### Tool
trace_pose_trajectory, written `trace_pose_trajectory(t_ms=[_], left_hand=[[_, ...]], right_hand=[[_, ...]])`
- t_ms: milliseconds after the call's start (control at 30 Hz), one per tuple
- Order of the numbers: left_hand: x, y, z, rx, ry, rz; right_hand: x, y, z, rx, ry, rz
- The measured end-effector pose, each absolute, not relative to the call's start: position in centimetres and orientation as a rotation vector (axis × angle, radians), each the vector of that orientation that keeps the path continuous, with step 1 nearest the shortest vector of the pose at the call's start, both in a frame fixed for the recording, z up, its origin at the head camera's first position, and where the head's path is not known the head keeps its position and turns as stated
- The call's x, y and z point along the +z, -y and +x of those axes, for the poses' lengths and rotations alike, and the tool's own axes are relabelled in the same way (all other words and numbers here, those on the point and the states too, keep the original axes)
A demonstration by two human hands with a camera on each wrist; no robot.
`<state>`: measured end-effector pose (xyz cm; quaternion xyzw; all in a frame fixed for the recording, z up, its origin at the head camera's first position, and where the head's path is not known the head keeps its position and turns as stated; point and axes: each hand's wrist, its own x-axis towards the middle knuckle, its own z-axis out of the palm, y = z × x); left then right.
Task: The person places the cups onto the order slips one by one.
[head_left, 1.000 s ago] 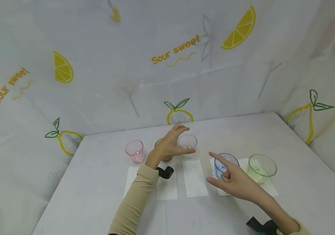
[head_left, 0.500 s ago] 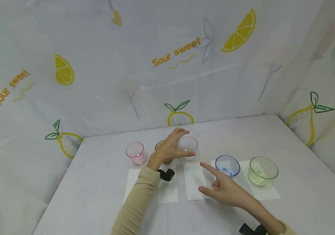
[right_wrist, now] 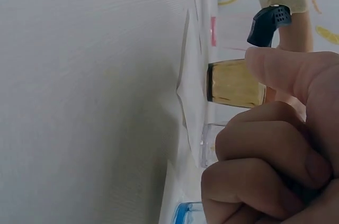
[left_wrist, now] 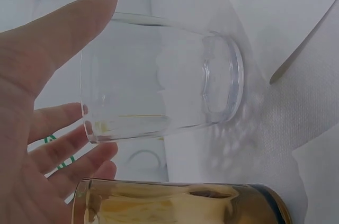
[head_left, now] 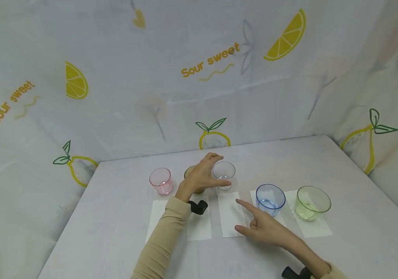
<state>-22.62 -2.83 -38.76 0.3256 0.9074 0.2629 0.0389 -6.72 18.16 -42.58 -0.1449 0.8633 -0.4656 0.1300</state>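
A pale cloth [head_left: 122, 54] printed with lemons hangs behind our desk [head_left: 108, 232]. The clear glass [head_left: 224, 170] stands upright there; our left hand [head_left: 204, 173] spreads its fingers loosely around it, and whether they touch we cannot tell. Left of the clear glass are the amber glass [left_wrist: 175, 203] and pink glass [head_left: 162, 182]; right of it, the blue glass [head_left: 270, 199] and green glass [head_left: 312, 205]. Nearer us than it, our right hand [head_left: 266, 229] extends thumb and index finger, other fingers curled, holding nothing.
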Motion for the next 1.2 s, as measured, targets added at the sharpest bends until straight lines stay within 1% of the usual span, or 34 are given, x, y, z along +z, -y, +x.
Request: trace_pose_trajectory(t_ms=[367, 633, 1000, 1200], left_hand=[[-38.7, 2.5, -22.6, 0.749, -2.795, 0.939], [-38.6, 2.5, -22.6, 0.730, -2.796, 0.960], [-38.7, 2.8, -22.4, 0.905, -2.807, 0.990], [-38.4, 2.9, -21.9, 0.926, -2.822, 1.001]], right_hand=[[-43.6, -18.3, -6.9, -1.283, -2.531, -0.396], [-44.0, -18.3, -7.0, -1.247, -2.528, -0.321], [-44.2, -18.2, -7.1, -1.234, -2.529, -0.319], [-44.2, -18.1, -7.2, -1.219, -2.543, -0.310]])
